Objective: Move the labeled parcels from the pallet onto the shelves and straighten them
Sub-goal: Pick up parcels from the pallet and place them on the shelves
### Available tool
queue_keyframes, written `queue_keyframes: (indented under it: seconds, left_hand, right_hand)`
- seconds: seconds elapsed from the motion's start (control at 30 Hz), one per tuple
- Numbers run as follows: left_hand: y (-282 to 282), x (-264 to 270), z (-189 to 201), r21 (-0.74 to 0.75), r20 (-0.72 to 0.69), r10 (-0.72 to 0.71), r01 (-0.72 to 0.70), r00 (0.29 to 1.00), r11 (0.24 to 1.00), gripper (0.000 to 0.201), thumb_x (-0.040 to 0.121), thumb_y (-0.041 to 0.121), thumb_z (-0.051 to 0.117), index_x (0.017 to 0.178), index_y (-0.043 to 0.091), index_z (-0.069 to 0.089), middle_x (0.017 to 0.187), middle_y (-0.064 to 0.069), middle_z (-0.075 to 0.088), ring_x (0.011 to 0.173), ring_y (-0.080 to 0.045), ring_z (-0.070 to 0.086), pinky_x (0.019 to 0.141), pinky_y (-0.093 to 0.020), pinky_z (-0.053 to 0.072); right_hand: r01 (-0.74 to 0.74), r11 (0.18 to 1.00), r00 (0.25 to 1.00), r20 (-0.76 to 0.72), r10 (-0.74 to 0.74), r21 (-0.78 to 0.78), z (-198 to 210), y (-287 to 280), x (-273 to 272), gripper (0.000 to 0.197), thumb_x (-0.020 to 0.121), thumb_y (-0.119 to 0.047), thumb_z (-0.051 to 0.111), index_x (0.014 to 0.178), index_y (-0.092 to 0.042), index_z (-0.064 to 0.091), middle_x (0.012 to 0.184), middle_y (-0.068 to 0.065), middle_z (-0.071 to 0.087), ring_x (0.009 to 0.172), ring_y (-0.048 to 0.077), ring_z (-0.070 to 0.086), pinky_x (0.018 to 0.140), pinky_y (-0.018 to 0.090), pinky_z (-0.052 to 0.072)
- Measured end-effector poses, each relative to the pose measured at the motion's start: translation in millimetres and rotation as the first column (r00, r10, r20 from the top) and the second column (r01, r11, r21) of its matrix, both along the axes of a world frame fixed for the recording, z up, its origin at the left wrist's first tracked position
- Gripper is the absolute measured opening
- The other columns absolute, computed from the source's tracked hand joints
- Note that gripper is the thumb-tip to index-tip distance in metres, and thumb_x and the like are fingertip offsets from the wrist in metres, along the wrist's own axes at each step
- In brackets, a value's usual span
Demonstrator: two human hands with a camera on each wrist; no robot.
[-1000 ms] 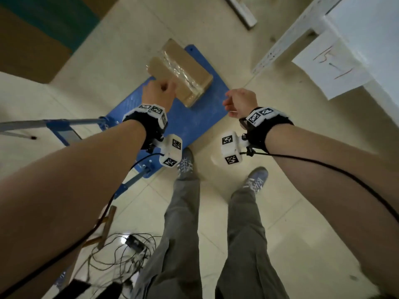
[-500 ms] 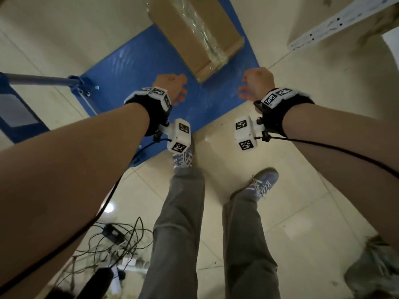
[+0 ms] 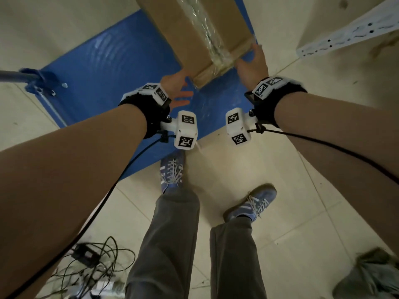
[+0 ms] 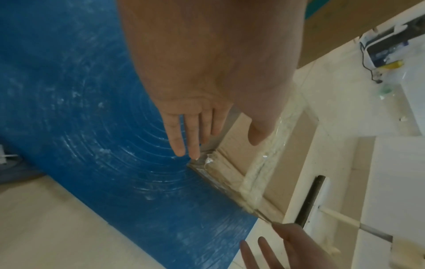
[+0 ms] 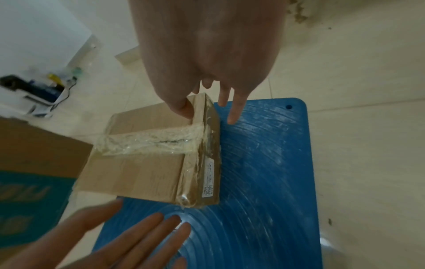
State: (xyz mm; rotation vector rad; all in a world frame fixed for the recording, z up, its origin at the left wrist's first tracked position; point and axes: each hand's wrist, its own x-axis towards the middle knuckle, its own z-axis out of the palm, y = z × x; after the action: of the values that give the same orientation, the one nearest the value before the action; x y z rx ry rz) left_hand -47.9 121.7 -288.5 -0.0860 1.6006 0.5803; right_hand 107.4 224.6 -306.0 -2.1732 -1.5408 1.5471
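Observation:
A brown cardboard parcel [image 3: 194, 29], sealed with clear tape, lies on the blue pallet [image 3: 108, 72]. A small white label [image 5: 208, 182] sits on its near end face. My left hand [image 3: 182, 91] reaches the near left corner with straight fingers just above the pallet [image 4: 80, 109], and its thumb lies over the parcel [image 4: 236, 160]. My right hand [image 3: 251, 59] is at the near right corner. Its thumb rests on the parcel's top edge [image 5: 142, 167] and its fingers [image 5: 231, 116] point down beside the end face. Neither hand grips anything.
A white perforated shelf upright [image 3: 345, 35] crosses the upper right. The pallet's blue handle frame [image 3: 36, 80] stands at left. Tangled cables [image 3: 92, 262] lie at lower left and a grey bag [image 3: 375, 275] at lower right. A large brown-and-teal box [image 5: 30, 172] stands beyond the parcel.
I have bent closer to the pallet. Both hands went from loosely curled to straight-fingered and moved forward to the parcel's near end.

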Motion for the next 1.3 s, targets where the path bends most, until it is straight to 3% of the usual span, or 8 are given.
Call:
queue_keyframes:
  seconds: [0.1, 0.27, 0.47, 0.57, 0.63, 0.87, 1.0, 1.3]
  left_hand:
    - [5.0, 0.2, -13.0, -0.004, 0.015, 0.049, -0.049, 0.999, 0.999, 0.061, 0.092, 0.046, 0.064, 0.141, 0.015, 0.044, 0.138, -0.002, 0.050, 0.111, -0.019, 0.062, 0.070, -0.029, 0.054]
    - [5.7, 3.9, -23.9, 0.036, 0.125, 0.013, -0.018, 0.992, 0.999, 0.061, 0.094, 0.050, 0.058, 0.144, 0.019, 0.043, 0.147, 0.001, 0.048, 0.127, -0.018, 0.052, 0.098, -0.036, 0.049]
    - [3.0, -0.3, -34.5, -0.040, 0.098, 0.071, -0.067, 0.993, 0.997, 0.032, 0.091, 0.046, 0.061, 0.108, 0.020, 0.059, 0.122, -0.002, 0.061, 0.110, -0.017, 0.059, 0.103, -0.037, 0.046]
    - [-7.1, -4.7, -37.0, -0.083, 0.035, 0.080, -0.076, 0.996, 0.994, 0.045, 0.088, 0.051, 0.062, 0.114, 0.015, 0.062, 0.114, -0.004, 0.064, 0.104, -0.017, 0.060, 0.092, -0.031, 0.048]
    - [-15.3, -7.8, -35.2, -0.095, 0.007, 0.111, -0.110, 0.994, 0.989, 0.035, 0.087, 0.051, 0.063, 0.103, 0.019, 0.061, 0.099, 0.000, 0.061, 0.090, -0.014, 0.057, 0.079, -0.027, 0.047]
    - [-29.8, -13.0, -5.9, -0.061, 0.086, 0.202, -0.198, 0.976, 0.978, 0.049, 0.086, 0.055, 0.063, 0.121, 0.020, 0.059, 0.095, 0.001, 0.064, 0.079, -0.016, 0.063, 0.054, -0.023, 0.051]
    - [-26.1, -7.9, 18.4, -0.031, 0.050, 0.141, -0.140, 0.989, 0.990, 0.050, 0.084, 0.058, 0.065, 0.119, 0.022, 0.063, 0.113, -0.001, 0.073, 0.104, -0.021, 0.069, 0.077, -0.031, 0.057]
    - [-35.3, 9.0, 74.6, 0.054, 0.110, 0.000, -0.006, 0.994, 0.999, 0.029, 0.086, 0.053, 0.065, 0.077, 0.025, 0.068, 0.080, 0.000, 0.071, 0.082, -0.020, 0.069, 0.090, -0.037, 0.054]
  right_hand:
    - [-0.096, 0.995, 0.994, 0.043, 0.097, -0.014, -9.0, 11.1, -1.1, 0.076, 0.099, -0.017, 0.052, 0.159, -0.011, 0.006, 0.168, 0.010, -0.002, 0.155, 0.022, 0.010, 0.124, 0.032, 0.016]
    - [-0.049, 0.999, 0.998, 0.031, 0.050, -0.022, -20.3, 20.7, 0.3, 0.085, 0.081, -0.029, 0.055, 0.156, -0.014, 0.018, 0.148, 0.011, 0.047, 0.123, 0.028, 0.053, 0.103, 0.040, 0.046]
    - [0.051, 0.998, 0.998, 0.043, -0.050, -0.041, -29.8, 37.3, 12.2, 0.062, 0.095, -0.018, 0.053, 0.152, -0.013, 0.030, 0.128, 0.009, 0.052, 0.107, 0.026, 0.058, 0.095, 0.044, 0.053]
    - [0.072, 0.990, 0.991, 0.123, -0.057, -0.121, -29.7, 28.6, 13.4, 0.020, 0.089, -0.034, 0.054, 0.095, -0.019, 0.065, 0.120, 0.015, 0.059, 0.089, 0.023, 0.054, 0.092, 0.041, 0.055]
    - [0.063, 0.988, 0.989, 0.143, -0.042, -0.143, -25.2, 15.6, 13.4, 0.029, 0.088, -0.040, 0.054, 0.067, -0.022, 0.049, 0.102, 0.010, 0.053, 0.085, 0.025, 0.047, 0.081, 0.039, 0.053]
    - [0.253, 0.881, 0.945, -0.094, -0.314, -0.400, 2.5, -15.1, 19.7, 0.071, 0.077, -0.063, 0.064, 0.135, -0.024, 0.054, 0.127, 0.004, 0.065, 0.106, 0.024, 0.064, 0.079, 0.042, 0.052]
    - [0.253, 0.859, 0.930, -0.133, -0.343, -0.445, 27.4, -24.5, 28.2, 0.040, 0.084, -0.063, 0.063, 0.110, -0.033, 0.057, 0.111, -0.003, 0.065, 0.103, 0.021, 0.065, 0.083, 0.044, 0.058]
    - [0.215, 0.795, 0.893, -0.215, -0.395, -0.568, 116.8, -54.1, 81.1, 0.038, 0.091, -0.060, 0.059, 0.115, -0.030, 0.058, 0.114, 0.003, 0.063, 0.109, 0.024, 0.062, 0.091, 0.046, 0.056]
